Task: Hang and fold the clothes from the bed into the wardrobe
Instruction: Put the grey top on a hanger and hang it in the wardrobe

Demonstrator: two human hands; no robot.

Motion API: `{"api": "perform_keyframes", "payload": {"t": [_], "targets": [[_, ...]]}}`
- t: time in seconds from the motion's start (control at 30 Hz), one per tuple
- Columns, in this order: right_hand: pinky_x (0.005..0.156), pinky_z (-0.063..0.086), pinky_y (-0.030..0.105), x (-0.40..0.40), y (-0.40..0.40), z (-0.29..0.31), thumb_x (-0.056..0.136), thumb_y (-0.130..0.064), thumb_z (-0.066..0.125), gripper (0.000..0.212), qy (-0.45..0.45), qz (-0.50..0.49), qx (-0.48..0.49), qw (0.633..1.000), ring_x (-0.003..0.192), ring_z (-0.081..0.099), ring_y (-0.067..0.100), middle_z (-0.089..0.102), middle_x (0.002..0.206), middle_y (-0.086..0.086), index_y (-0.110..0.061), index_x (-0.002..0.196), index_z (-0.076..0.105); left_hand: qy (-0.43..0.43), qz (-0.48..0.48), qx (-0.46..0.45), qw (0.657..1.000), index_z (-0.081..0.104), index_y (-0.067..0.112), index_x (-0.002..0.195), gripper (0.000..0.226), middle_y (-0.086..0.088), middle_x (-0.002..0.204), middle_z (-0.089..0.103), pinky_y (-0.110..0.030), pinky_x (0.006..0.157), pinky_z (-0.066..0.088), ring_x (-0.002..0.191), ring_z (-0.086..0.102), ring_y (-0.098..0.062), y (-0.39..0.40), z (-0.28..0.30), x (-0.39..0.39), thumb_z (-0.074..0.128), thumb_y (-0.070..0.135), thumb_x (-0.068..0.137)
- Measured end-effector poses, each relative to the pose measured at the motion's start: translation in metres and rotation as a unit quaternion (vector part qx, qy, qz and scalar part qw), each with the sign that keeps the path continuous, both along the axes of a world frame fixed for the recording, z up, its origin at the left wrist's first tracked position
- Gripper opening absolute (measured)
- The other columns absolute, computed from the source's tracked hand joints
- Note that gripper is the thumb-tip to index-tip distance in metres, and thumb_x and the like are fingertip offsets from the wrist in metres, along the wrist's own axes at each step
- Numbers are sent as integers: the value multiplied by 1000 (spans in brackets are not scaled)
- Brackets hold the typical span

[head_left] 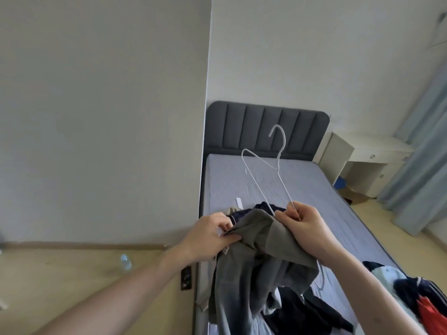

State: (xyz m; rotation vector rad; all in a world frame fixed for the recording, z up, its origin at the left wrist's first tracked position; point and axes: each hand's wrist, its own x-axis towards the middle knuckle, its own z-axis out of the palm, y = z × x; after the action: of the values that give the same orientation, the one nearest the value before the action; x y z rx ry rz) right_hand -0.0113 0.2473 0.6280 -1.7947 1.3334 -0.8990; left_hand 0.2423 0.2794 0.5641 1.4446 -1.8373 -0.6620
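1. A grey-olive garment (256,257) hangs in front of the person, above the near edge of the bed (302,189). Its cloth is soft and creased, bunched at the top between the two hands and falling in loose folds below, where it turns a paler bluish grey.
2. The left hand (212,235) grips the garment's upper left edge, fingers curled into the cloth.
3. The right hand (302,228) pinches one end of a white wire hanger (263,175) together with the garment's upper right edge.
4. The hanger stands tilted above the hands, its hook uppermost and set against the dark grey padded headboard (266,126); its lower end goes into the top of the garment.
5. More clothes lie on the bed's lilac sheet: a dark navy heap (304,313) under the held garment, and a pile of pale blue, navy and red pieces (411,291) at the right.
6. A white worktop (367,151) with drawers stands right of the headboard, beside pale blue curtains (423,151).
7. A plastic bottle (125,261) lies on the floor left of the bed.
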Motion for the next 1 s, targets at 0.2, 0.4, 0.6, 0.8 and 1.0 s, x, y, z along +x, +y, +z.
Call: {"api": "perform_keyframes", "payload": {"t": [0.2,0.4,0.6,0.8,1.0], "targets": [[61,35,33,-8,5,-10,90,-46,70,52,83,-53,8,995,55,33,11,37,57,-4,-19,68,31,66,-6,10,998,83,24,94,17,11,87,79,-40,83,58,84,74,-12,-5,41,21,71,35,95],[63,33,34,-5,9,5,91,-58,65,55,18,-57,51,997,59,33,16,34,63,3,-19,70,33,137,-29,14,990,80,16,87,26,-9,86,78,-34,76,53,76,69,-17,-10,83,25,62,28,101],[65,34,31,0,12,31,76,-75,67,63,-33,30,80,996,63,37,16,37,69,4,-19,73,37,80,14,-59,995,63,1,85,36,-27,80,60,-38,68,43,67,50,-16,-18,109,43,54,28,105],[59,37,24,-12,9,24,66,-50,91,62,170,125,82,974,62,45,8,45,69,-8,-10,82,47,71,83,-117,987,63,10,77,37,-3,62,57,-24,58,38,58,50,-7,-29,134,82,54,34,104],[61,27,31,-8,4,26,87,-34,78,49,80,10,49,996,63,31,14,33,67,1,-20,71,33,-29,150,-44,987,53,4,71,47,6,52,42,-33,56,32,49,41,-12,-39,97,122,53,37,105]]}}
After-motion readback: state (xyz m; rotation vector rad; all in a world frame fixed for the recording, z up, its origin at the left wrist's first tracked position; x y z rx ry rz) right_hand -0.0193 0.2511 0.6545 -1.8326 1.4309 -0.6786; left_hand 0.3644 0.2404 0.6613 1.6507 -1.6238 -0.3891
